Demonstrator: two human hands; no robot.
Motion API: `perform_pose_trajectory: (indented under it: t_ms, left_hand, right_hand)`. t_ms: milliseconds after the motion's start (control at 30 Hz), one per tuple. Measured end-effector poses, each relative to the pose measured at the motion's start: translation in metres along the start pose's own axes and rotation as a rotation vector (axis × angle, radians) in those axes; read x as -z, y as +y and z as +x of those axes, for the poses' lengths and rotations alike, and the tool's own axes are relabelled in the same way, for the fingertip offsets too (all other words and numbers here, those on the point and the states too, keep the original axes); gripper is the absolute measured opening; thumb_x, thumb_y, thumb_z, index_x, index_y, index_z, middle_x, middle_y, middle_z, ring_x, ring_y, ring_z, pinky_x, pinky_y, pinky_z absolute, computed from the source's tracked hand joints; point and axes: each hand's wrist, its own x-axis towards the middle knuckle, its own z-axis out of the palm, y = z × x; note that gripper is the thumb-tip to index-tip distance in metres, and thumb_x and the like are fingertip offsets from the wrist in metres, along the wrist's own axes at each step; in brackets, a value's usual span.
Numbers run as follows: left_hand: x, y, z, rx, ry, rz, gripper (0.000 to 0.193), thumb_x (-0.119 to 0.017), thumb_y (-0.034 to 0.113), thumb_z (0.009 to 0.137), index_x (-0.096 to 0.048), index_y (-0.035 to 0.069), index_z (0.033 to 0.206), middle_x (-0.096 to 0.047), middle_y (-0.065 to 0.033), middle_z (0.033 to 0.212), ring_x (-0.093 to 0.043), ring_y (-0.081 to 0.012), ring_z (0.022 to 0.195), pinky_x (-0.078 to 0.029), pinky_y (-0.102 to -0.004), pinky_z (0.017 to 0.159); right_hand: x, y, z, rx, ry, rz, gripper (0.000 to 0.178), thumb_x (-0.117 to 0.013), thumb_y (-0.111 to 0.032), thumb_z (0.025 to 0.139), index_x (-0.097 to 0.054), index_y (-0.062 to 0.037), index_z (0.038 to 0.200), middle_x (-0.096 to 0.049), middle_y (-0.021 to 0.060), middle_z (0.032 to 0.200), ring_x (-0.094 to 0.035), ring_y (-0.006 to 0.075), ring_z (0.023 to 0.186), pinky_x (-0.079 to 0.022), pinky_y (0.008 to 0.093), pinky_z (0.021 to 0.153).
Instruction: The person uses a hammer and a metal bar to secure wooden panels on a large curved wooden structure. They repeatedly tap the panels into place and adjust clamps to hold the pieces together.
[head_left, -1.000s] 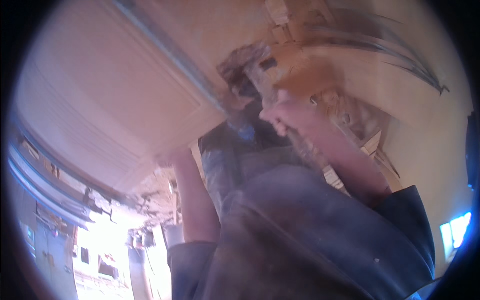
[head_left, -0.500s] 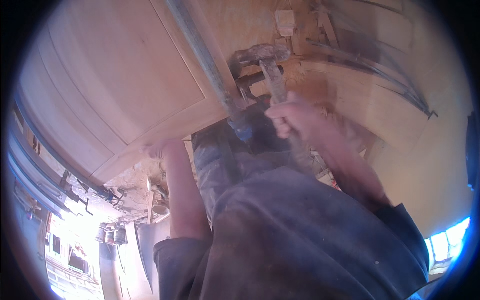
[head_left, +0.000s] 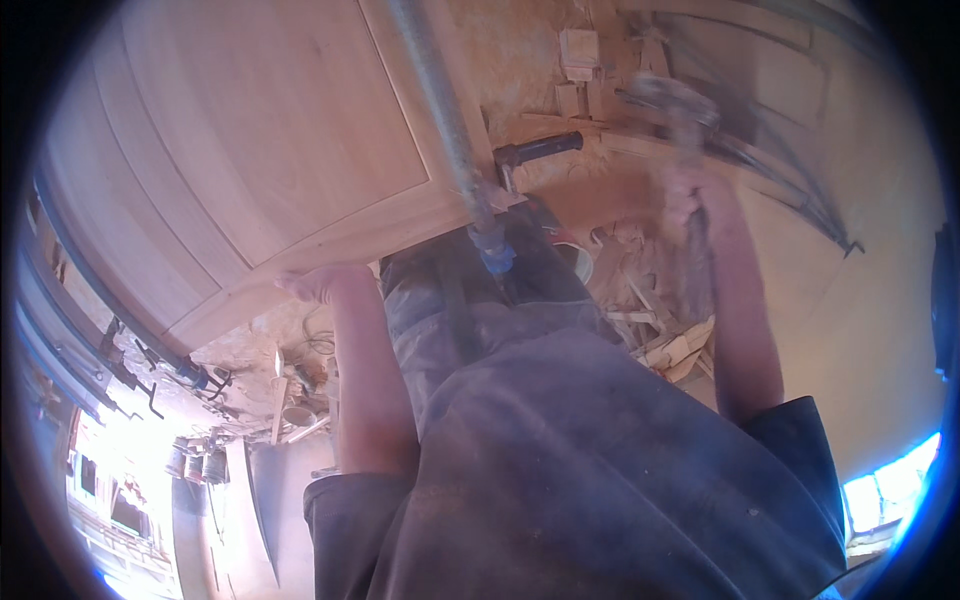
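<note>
A large pale wooden panelled door (head_left: pixel 270 130) takes up the upper left. My left hand (head_left: pixel 318 283) is closed on its near edge; some of its fingers are hidden. Raised off to the right, my right hand (head_left: pixel 700 195) is wrapped round the handle of a hammer (head_left: pixel 680 100), which is smeared by motion. The hammer's head points up and away, apart from the door. A metal pipe clamp (head_left: pixel 440 100) lies along the door, its blue end (head_left: pixel 495 255) near my body. Beside it a black handle (head_left: pixel 545 149) sticks out at the door's right edge.
Wood offcuts (head_left: pixel 675 345) lie in a heap below my right hand. Small wooden blocks (head_left: pixel 580 50) sit farther back. Long metal clamps (head_left: pixel 800 195) lie at the upper right, and more bar clamps (head_left: pixel 110 345) line the left. A pale board (head_left: pixel 830 330) spans the right side.
My right hand has swung the hammer up and to the right, away from the clamp's black handle. My left hand stays at the door's edge. The view has shifted slightly.
</note>
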Motion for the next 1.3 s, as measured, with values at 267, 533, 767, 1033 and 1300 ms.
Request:
perform_pose_trajectory:
  t_ms: [267,533,767,1033,1300]
  left_hand:
    - [-0.029,0.044,-0.049,0.098,0.053,0.013,0.071,-0.033,0.056,0.106,-0.037,0.013,0.162,-0.033,-0.0074,0.169,-0.035,-0.0262,0.153,-0.029,-0.0433,0.126]
    - [-0.031,0.038,-0.034,0.130,-0.032,-0.086,0.057,-0.041,0.048,0.108,-0.050,0.013,0.153,-0.048,-0.0082,0.159,-0.046,-0.0267,0.144,-0.038,-0.0444,0.119]
    - [-0.012,0.031,-0.016,0.114,-0.054,-0.170,0.065,-0.042,0.055,0.106,-0.047,0.015,0.157,-0.041,-0.0052,0.165,-0.042,-0.0257,0.148,-0.031,-0.0440,0.123]
    - [-0.029,0.041,-0.039,0.104,0.086,-0.045,0.071,-0.035,0.056,0.105,-0.042,0.009,0.158,-0.037,-0.0111,0.166,-0.042,-0.0288,0.148,-0.036,-0.0448,0.123]
    - [-0.023,0.035,-0.024,0.154,0.046,-0.039,0.070,-0.043,0.060,0.101,-0.053,0.010,0.150,-0.050,-0.0078,0.158,-0.050,-0.0233,0.141,-0.042,-0.0407,0.115]
  right_hand:
    - [-0.125,0.079,-0.008,-0.132,-0.298,-0.165,0.021,-0.065,-0.003,0.090,-0.052,-0.0081,0.074,-0.051,0.0032,0.059,-0.049,0.0151,0.045,-0.042,0.0331,0.046]
    - [-0.129,0.078,-0.017,-0.103,-0.174,-0.330,0.025,-0.069,-0.005,0.088,-0.051,-0.0082,0.072,-0.047,0.0036,0.057,-0.047,0.0149,0.044,-0.040,0.0352,0.045]
    - [-0.039,0.040,-0.016,-0.021,0.030,-0.201,0.025,-0.069,-0.007,0.091,-0.050,-0.0126,0.075,-0.046,-0.0033,0.059,-0.043,0.0089,0.045,-0.035,0.0293,0.043]
    - [-0.034,0.077,0.010,0.407,0.119,-0.298,0.017,-0.065,-0.013,0.095,-0.055,-0.0077,0.082,-0.051,0.0017,0.061,-0.050,0.0147,0.048,-0.045,0.0352,0.048]
    - [-0.129,0.088,-0.040,-0.081,-0.164,-0.369,0.018,-0.067,-0.002,0.089,-0.050,-0.0058,0.086,-0.048,0.0019,0.061,-0.045,0.0131,0.044,-0.037,0.0335,0.045]
